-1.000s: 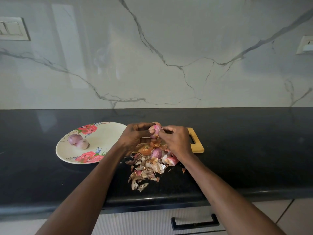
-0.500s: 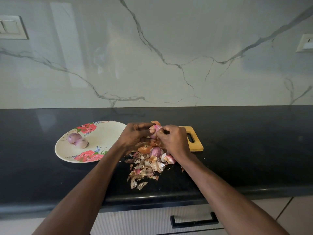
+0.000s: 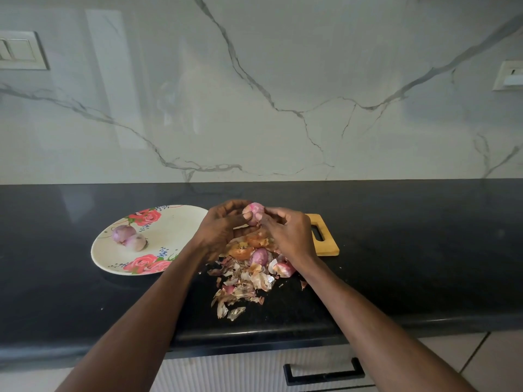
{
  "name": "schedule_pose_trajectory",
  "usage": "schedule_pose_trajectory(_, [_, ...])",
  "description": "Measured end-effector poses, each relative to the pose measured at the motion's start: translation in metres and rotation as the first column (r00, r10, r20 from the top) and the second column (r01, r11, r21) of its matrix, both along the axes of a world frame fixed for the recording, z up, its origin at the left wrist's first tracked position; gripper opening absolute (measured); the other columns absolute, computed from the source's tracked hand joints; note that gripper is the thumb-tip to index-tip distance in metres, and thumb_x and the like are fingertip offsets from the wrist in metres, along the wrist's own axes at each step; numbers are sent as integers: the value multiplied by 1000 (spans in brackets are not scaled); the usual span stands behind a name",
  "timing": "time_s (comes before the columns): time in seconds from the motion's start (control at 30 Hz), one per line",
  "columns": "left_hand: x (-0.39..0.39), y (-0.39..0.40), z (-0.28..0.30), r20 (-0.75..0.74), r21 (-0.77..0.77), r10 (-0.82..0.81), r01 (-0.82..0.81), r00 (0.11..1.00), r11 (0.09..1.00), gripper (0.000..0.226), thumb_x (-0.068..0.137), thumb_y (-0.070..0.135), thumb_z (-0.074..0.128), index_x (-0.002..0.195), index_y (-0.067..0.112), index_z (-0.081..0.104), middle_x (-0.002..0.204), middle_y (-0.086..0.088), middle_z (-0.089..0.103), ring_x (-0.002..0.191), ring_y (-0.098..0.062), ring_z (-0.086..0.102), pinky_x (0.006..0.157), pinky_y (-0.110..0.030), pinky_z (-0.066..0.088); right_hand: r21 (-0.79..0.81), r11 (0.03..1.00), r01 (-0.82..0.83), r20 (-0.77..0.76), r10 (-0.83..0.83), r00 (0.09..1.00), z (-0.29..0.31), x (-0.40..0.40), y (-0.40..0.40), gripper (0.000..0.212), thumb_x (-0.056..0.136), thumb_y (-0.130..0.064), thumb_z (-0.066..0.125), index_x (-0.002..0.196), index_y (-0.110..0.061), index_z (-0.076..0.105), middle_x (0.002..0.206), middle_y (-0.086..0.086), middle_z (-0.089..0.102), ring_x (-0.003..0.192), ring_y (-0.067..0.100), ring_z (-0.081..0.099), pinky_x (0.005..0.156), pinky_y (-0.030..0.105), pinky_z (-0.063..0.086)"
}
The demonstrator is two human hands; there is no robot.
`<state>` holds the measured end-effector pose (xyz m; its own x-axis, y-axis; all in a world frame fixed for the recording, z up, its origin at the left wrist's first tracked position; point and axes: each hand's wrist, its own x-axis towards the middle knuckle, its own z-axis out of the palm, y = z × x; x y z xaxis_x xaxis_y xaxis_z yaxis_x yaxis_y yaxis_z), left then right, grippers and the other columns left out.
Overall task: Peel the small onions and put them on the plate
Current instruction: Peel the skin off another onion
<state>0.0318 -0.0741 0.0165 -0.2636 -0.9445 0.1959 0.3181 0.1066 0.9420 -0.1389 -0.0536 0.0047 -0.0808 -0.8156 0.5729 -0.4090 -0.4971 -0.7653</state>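
Peeling step: my left hand (image 3: 223, 224) clamps the onion (image 3: 254, 213) above the counter's (image 3: 424, 250) middle; my right hand (image 3: 285, 230) pinches its skin. Next, I judge: strip it, then cross to the plate (image 3: 175, 227).

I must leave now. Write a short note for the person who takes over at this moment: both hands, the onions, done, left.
Left hand holds the onion above the peel pile.
Right hand pinches skin at the onion's lower side.
Done: two peeled onions lie on the plate.
Left: finish this onion and put it on the plate, then at least one more onion in the pile, by the wooden board.
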Motion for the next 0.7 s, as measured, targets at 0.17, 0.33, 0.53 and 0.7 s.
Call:
schedule_pose_trajectory(0.17, [0,2,1,42,-26,0,1,999,1000,33,80,5,71,112,3,66,113,-16,71,88,-25,72,86,-37,61,4,999,36,25,-36,999,0,-4,-4,17,89,-21,76,101,-10,79,91,-1,78,84,10,72,75,30,58])
schedule_pose_trajectory(0.33, [-1,4,2,103,-71,-1,8,995,997,38,78,12,73,114,4,66,115,-15,72,91,-26,73,85,-38,62,-99,993,57,-7,-58,998,0,-1,1,10,91,-16,73,87,-9,79,71,-5,72,60,7,65,52,30,53])
schedule_pose_trajectory(0.53, [-6,8,2,105,-75,-18,26,994,997,28,85,6,68,113,4,65,102,-11,75,82,-20,73,73,-34,62,-269,947,177,-100,-210,973,-4,1,1,23,85,-6,72,63,-5,66,55,2,60,47,19,53,43,37,43])
schedule_pose_trajectory(0.7, [-7,8,2,89,-22,-57,59,994,998,33,82,13,70,114,2,65,103,-15,73,84,-22,72,80,-37,62,-310,926,216,-165,-276,947,-7,0,-5,19,86,-7,68,67,-6,66,59,3,60,50,18,55,45,40,45])
